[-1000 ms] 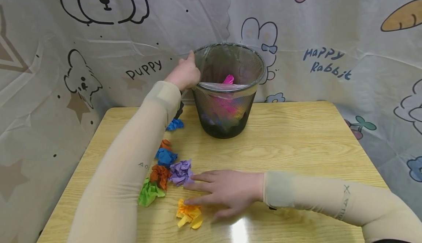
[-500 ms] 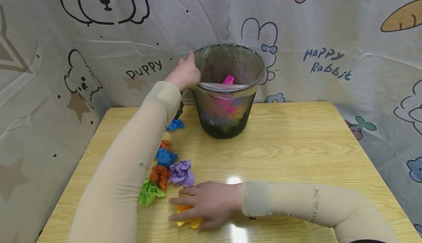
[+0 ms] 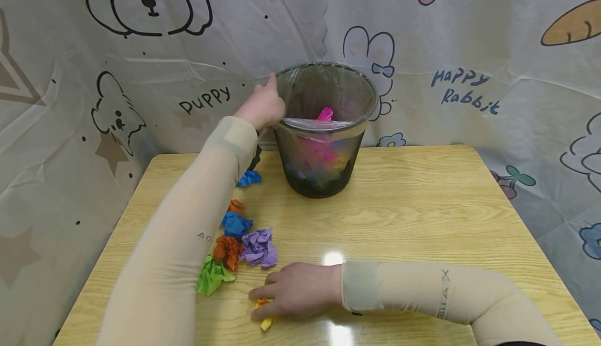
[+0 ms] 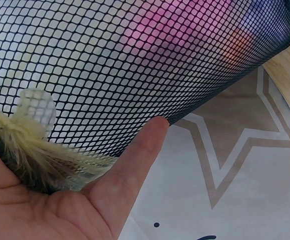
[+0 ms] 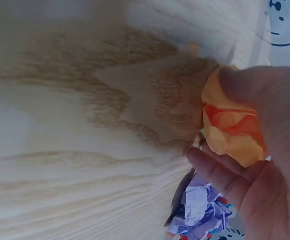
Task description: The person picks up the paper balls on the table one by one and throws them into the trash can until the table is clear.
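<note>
Right grip (image 3: 302, 289) round orange paper (image 5: 229, 136), bin rim (image 3: 324, 129) well apart

Reads PUPPY (image 3: 205, 100) on the backdrop (image 3: 300, 27), in black capitals just left of the left hand (image 3: 260, 107), slanting up to the right. Reads Happy (image 3: 460, 77) above Rabbit (image 3: 471, 103) on the same backdrop, in blue handwriting, well to the right of the left hand and far beyond the right hand (image 3: 298, 289). Shows A and a round character, O or zero, on the left sleeve (image 3: 188, 231), back from the left hand along the forearm. Shows X on the right sleeve (image 3: 404, 286), elbowward of the right hand, set sideways in a row with smaller letters, too unclear to spell out.
</note>
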A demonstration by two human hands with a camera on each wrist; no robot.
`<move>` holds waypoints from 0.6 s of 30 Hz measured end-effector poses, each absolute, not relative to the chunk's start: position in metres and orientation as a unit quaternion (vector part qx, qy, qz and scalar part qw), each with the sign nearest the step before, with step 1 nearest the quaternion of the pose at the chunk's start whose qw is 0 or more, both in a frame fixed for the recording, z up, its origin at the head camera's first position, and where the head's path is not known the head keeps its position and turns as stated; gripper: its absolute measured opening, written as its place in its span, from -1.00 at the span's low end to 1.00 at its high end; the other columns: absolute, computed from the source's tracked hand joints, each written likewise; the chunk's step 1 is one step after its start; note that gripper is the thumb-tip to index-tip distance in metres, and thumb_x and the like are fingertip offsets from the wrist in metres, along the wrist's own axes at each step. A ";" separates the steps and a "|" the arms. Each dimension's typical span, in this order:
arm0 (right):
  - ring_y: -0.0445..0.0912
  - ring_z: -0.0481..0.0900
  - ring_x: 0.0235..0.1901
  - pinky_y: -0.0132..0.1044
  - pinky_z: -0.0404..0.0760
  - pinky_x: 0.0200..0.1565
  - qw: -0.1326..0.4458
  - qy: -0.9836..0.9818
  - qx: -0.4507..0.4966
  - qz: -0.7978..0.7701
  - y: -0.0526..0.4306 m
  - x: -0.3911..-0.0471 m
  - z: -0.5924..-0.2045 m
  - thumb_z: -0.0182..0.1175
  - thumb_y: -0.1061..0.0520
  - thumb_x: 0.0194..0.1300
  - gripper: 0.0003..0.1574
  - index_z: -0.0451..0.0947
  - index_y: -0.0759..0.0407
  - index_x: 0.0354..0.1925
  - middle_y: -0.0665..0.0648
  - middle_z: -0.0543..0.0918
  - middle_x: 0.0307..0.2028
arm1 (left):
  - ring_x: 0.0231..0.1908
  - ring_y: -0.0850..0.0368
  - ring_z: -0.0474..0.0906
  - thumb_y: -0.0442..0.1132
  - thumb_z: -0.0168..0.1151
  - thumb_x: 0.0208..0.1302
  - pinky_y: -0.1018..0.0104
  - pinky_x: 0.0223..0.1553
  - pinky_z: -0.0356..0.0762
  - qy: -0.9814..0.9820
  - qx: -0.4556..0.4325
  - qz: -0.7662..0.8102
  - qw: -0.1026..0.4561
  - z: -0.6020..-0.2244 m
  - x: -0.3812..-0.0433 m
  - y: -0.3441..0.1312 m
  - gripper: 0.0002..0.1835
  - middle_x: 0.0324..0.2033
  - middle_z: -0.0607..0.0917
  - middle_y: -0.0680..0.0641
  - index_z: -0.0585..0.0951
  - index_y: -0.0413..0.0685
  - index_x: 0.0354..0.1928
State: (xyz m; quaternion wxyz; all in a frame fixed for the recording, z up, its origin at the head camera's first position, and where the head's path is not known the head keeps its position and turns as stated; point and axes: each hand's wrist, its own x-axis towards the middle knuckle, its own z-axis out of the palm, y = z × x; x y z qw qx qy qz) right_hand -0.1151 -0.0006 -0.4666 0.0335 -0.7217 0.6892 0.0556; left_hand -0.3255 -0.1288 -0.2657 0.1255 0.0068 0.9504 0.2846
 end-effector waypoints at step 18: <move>-0.25 0.45 -0.14 -0.47 0.48 -0.24 0.006 0.665 -0.747 0.028 0.006 -0.115 -0.470 -0.02 -0.01 0.64 -0.67 0.59 -0.21 0.19 -0.16 0.55 0.13 | -0.50 0.04 0.27 -0.31 -0.38 0.50 0.20 -0.39 0.50 0.952 0.013 0.281 0.121 -0.265 -0.323 -0.129 -0.18 0.57 -0.32 -0.37 -0.53 0.13 0.59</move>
